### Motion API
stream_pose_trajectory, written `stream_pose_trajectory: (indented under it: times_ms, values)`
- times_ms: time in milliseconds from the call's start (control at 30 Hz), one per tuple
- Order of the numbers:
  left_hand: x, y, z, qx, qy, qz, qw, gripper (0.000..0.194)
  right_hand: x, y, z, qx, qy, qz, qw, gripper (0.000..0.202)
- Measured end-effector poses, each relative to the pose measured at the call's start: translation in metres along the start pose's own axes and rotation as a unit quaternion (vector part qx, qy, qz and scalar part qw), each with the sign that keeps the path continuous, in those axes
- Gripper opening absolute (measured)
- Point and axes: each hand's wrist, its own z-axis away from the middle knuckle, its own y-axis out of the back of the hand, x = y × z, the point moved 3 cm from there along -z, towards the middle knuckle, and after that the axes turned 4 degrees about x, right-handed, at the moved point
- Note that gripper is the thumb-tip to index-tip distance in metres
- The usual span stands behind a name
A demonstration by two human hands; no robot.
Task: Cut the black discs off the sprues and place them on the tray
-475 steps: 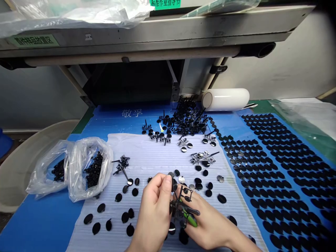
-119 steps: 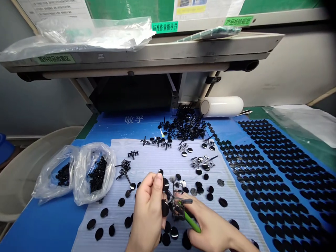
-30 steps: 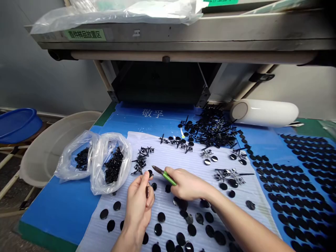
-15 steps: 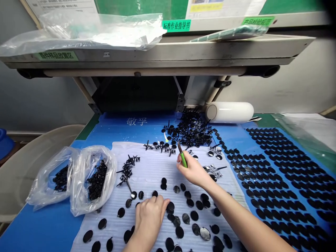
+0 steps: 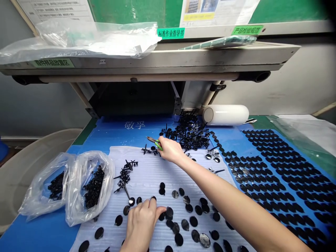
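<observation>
Out over the far edge of the white foam sheet, my right hand grips green-handled nippers, their jaws pointing left. Beneath and beside them lie black plastic sprue pieces; whether the jaws touch any I cannot tell. Lower down, my left hand rests palm down among loose black discs, thumb out to the side. A disc shows at its fingertips, which are partly hidden. More black sprues lie on the sheet's left side.
A heap of black sprues lies at the back beside a white cylinder. Rows of black discs cover the right side. Two clear bags of small black parts stand left. A shelf overhangs the table.
My right hand has moved left with the nippers, from mid-sheet toward the sprues at the far edge. My left hand stays among the discs. The view has shifted slightly.
</observation>
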Motion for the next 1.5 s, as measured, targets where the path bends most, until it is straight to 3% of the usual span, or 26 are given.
stream_pose_trajectory:
  times_ms: [100, 200, 400, 500, 600, 700, 867, 1000, 1067, 1133, 1267, 1500]
  values:
    - [-0.006, -0.004, 0.002, -0.001, 0.006, 0.009, 1.000, 0.021, 0.002, 0.001, -0.002, 0.011, 0.014, -0.001, 1.000, 0.020]
    - [-0.008, -0.002, 0.001, -0.007, 0.017, 0.023, 1.000, 0.019, 0.002, 0.015, 0.005, 0.038, 0.036, -0.021, 0.998, 0.012]
    - [-0.001, 0.017, -0.011, -0.007, 0.078, 0.117, 0.990, 0.021, -0.005, 0.061, 0.052, 0.067, 0.092, -0.094, 0.989, 0.009]
    - [0.012, 0.034, -0.022, -0.006, 0.138, 0.180, 0.974, 0.025, -0.016, 0.076, 0.084, 0.068, 0.115, -0.129, 0.983, 0.011]
    - [0.032, 0.044, -0.029, -0.009, 0.214, 0.314, 0.925, 0.029, -0.029, 0.081, 0.112, 0.069, 0.148, -0.159, 0.974, 0.012]
    - [0.047, 0.043, -0.026, -0.003, 0.277, 0.407, 0.870, 0.027, -0.038, 0.079, 0.132, 0.069, 0.154, -0.157, 0.973, 0.022]
    - [0.053, 0.037, -0.018, -0.004, 0.282, 0.406, 0.869, 0.027, -0.043, 0.077, 0.148, 0.069, 0.128, -0.224, 0.964, 0.022]
    - [0.056, 0.042, -0.016, 0.005, 0.290, 0.420, 0.860, 0.026, -0.029, 0.065, 0.155, 0.084, 0.021, -0.346, 0.934, 0.016]
    - [0.058, 0.047, -0.015, 0.026, 0.315, 0.429, 0.846, 0.027, -0.019, 0.046, 0.162, 0.043, -0.046, -0.374, 0.925, 0.019]
    - [0.060, 0.051, -0.014, 0.036, 0.335, 0.443, 0.831, 0.029, -0.015, 0.023, 0.171, -0.039, -0.072, -0.366, 0.927, 0.027]
    - [0.064, 0.056, -0.011, 0.009, 0.324, 0.483, 0.813, 0.029, -0.027, -0.003, 0.186, -0.132, 0.001, -0.334, 0.933, 0.040]
    - [0.072, 0.060, -0.006, -0.030, 0.323, 0.517, 0.792, 0.031, -0.051, 0.010, 0.179, -0.129, 0.088, -0.380, 0.912, 0.048]
